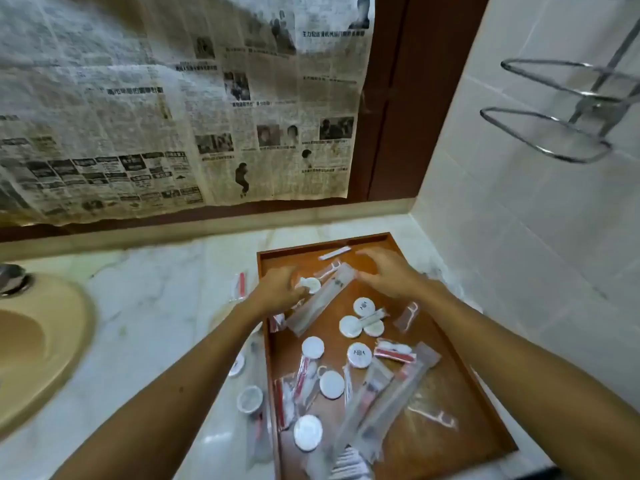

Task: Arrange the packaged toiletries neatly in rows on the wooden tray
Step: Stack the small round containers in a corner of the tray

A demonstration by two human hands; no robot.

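A wooden tray (485, 403) lies on the marble counter with several packaged toiletries scattered in it: white round packets (349, 326), long clear toothbrush sleeves (381, 407) and small red-and-white sachets (394, 351). My left hand (277, 289) is over the tray's far left part and pinches a white round packet (310, 284). A long clear sleeve (323, 301) lies slanted just beside it. My right hand (391, 275) hovers above the tray's far end with its fingers spread and nothing in it.
More packets (250, 399) lie on the counter (156, 306) left of the tray. A beige sink (38, 341) sits at the far left. Newspaper (173, 98) covers the wall behind. A chrome rack (561, 109) juts from the tiled wall at right.
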